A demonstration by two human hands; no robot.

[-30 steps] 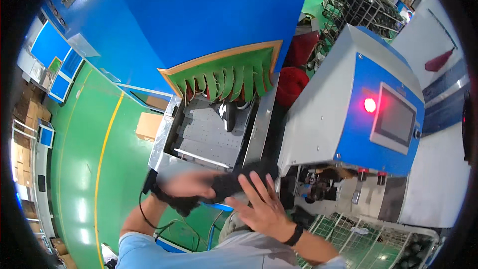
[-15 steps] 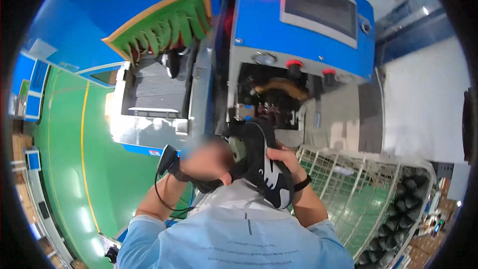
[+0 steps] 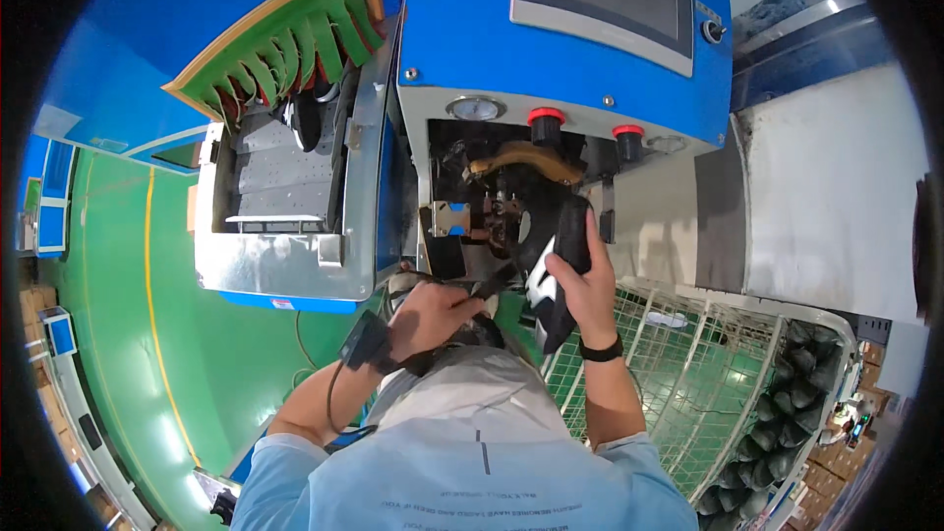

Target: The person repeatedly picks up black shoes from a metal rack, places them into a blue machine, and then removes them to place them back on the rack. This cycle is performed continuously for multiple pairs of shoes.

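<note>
My right hand (image 3: 587,297) grips a black shoe (image 3: 557,270) with a white side pattern, thumb on its side and fingers along its outer edge. The shoe is tilted, with one end inside the opening of the blue machine (image 3: 447,59). Lower and to the left, my left hand (image 3: 435,317) is closed around a dark, narrow piece (image 3: 496,281) that points toward the shoe. Whether this piece joins the shoe I cannot tell. Metal clamp parts (image 3: 501,218) and a brown curved pad (image 3: 526,159) show within the opening.
A conveyor (image 3: 280,172) with a green strip curtain (image 3: 295,49) and another shoe (image 3: 306,124) stands at the left. To the right is a white wire cart (image 3: 678,334) with dark shoe-shaped forms (image 3: 777,423). Red-topped knobs (image 3: 546,123) jut from the machine. A cabled box (image 3: 366,339) sits on my left wrist.
The shoe has moved forward from near my chest into the machine opening with my right hand. My left hand has come off the shoe's near side and now lies lower left of it.
</note>
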